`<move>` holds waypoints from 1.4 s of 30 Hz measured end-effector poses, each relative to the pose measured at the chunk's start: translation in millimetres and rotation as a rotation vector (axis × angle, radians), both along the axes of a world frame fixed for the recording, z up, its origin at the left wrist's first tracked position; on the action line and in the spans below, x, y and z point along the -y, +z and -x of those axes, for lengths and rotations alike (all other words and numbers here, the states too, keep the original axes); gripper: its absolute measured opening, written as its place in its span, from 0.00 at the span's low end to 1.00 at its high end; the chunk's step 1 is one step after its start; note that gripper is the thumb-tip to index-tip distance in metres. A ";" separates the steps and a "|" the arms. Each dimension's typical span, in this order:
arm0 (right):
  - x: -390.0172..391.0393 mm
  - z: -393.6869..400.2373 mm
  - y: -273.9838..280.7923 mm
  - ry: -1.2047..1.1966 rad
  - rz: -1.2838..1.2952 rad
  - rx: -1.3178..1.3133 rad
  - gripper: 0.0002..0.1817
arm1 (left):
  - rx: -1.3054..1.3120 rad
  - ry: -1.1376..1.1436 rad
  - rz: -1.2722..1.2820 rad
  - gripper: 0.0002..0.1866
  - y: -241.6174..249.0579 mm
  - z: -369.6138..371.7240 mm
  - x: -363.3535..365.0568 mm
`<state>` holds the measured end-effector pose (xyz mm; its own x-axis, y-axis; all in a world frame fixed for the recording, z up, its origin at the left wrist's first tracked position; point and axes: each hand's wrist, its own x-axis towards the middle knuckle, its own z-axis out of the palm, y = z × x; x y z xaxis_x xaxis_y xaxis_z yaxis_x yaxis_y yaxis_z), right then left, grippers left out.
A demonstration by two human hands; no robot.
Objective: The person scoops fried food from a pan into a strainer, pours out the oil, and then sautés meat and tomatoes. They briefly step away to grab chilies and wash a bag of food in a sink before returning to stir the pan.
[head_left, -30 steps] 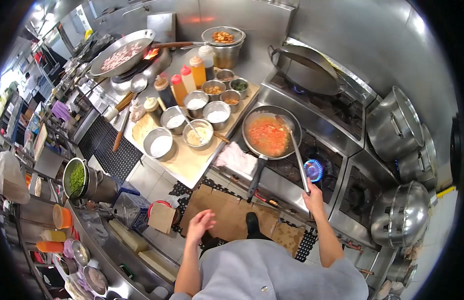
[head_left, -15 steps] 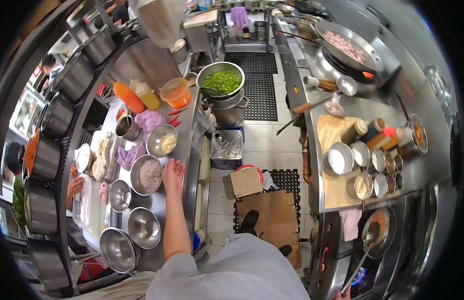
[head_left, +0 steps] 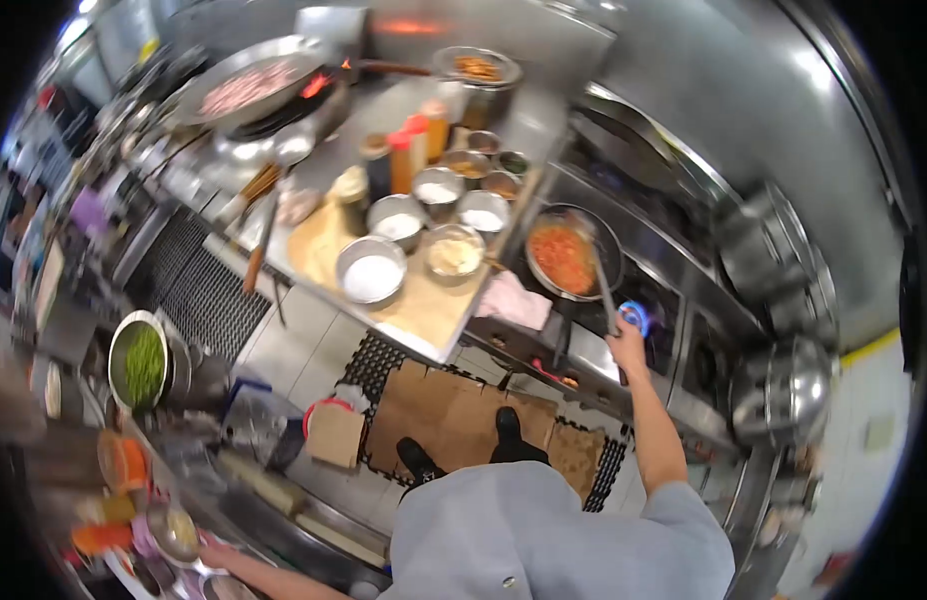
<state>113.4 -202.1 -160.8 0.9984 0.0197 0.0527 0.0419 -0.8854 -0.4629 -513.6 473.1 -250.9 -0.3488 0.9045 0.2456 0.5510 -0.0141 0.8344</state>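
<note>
My right hand (head_left: 626,350) is wrapped round the handle of a long metal ladle (head_left: 604,285). The ladle's head is in a dark frying pan (head_left: 615,240) holding chunky red-orange food (head_left: 561,258). At lower left, my left hand (head_left: 218,555) is beside a steel bowl (head_left: 161,545) of pale chopped food (head_left: 183,528). Its fingers are smeared by motion, so whether they touch the rim is unclear. Another steel bowl (head_left: 223,588) is just below that hand, cut off by the frame edge.
A blue burner flame (head_left: 633,318) burns close to my right hand. Sauce bottles and bowls, among them a white-filled bowl (head_left: 371,272), crowd the counter corner. A large wok (head_left: 245,85) of pinkish meat stands at upper left. Cardboard (head_left: 453,405) covers the floor underfoot.
My view has swung right, from the prep counter to the stove. My right hand and the ladle are now fully in view. My left hand is now by the bowl of pale chopped food.
</note>
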 end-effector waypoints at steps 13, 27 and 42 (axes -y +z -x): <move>91.9 64.7 120.4 0.312 -0.009 -0.209 0.33 | 0.738 -0.285 0.005 0.15 89.8 -104.4 63.5; 159.6 -23.6 58.8 0.365 -0.271 -0.272 0.34 | 0.634 -1.069 0.554 0.10 147.7 -434.8 355.1; 162.2 24.7 60.6 0.321 -0.174 -0.127 0.32 | 0.151 -1.380 0.371 0.06 152.5 -654.3 404.4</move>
<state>88.6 -364.3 -100.2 0.9416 0.3343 -0.0406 0.2373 -0.7443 -0.6242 140.7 68.7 -98.4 0.8427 0.5372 -0.0343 0.1840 -0.2275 0.9562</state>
